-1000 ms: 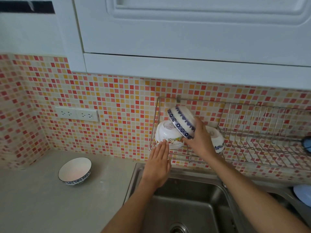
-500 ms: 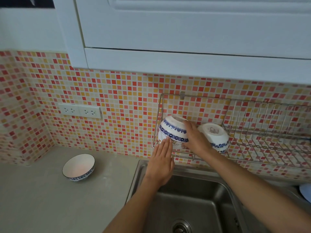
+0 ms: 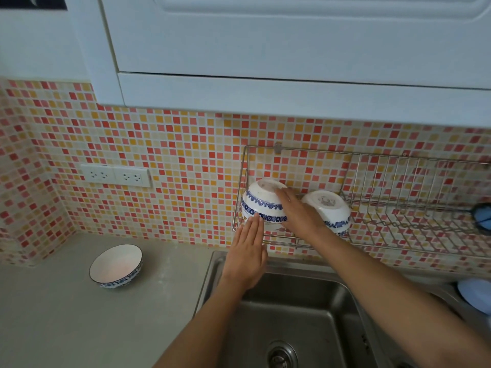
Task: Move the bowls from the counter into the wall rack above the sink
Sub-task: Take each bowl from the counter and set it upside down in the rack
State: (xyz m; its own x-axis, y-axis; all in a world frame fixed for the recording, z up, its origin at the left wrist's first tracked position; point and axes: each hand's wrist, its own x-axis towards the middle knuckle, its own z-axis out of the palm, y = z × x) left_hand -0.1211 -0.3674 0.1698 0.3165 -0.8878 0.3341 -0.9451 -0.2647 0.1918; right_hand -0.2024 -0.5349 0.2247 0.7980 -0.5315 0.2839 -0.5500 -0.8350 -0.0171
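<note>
Up on the tiled wall, a wire rack (image 3: 372, 187) hangs above the steel sink (image 3: 292, 309), and two bowls sit upside down at its left end. The leftmost bowl (image 3: 261, 200) is white with a blue flowered band near its rim, tilted a little so its foot ring faces up and toward the wall; under its rim a sliver of another white piece shows, though I cannot tell what it is. The right hand (image 3: 299, 211) lies over the right side of this bowl, fingers spread across its foot and flank, resting on it rather than gripping tight (the palm hides the contact, so how firmly it holds is unclear). The left hand (image 3: 247, 253) is flat and open, fingers together and pointing up, the fingertips (image 3: 255, 221) touching the lower rim of the same bowl from the front.

Just beside it to the right, the second bowl (image 3: 328, 208) also rests upside down in the rack, a small mark on its base and a blue pattern at its rim, partly hidden by the right wrist.

Down on the grey counter (image 3: 53, 314), left of the sink and well apart from the rack, a third bowl (image 3: 116, 265) stands upright, with a dark rim line and a blue pattern outside. A double socket (image 3: 115, 176) sits on the wall above it.
</note>
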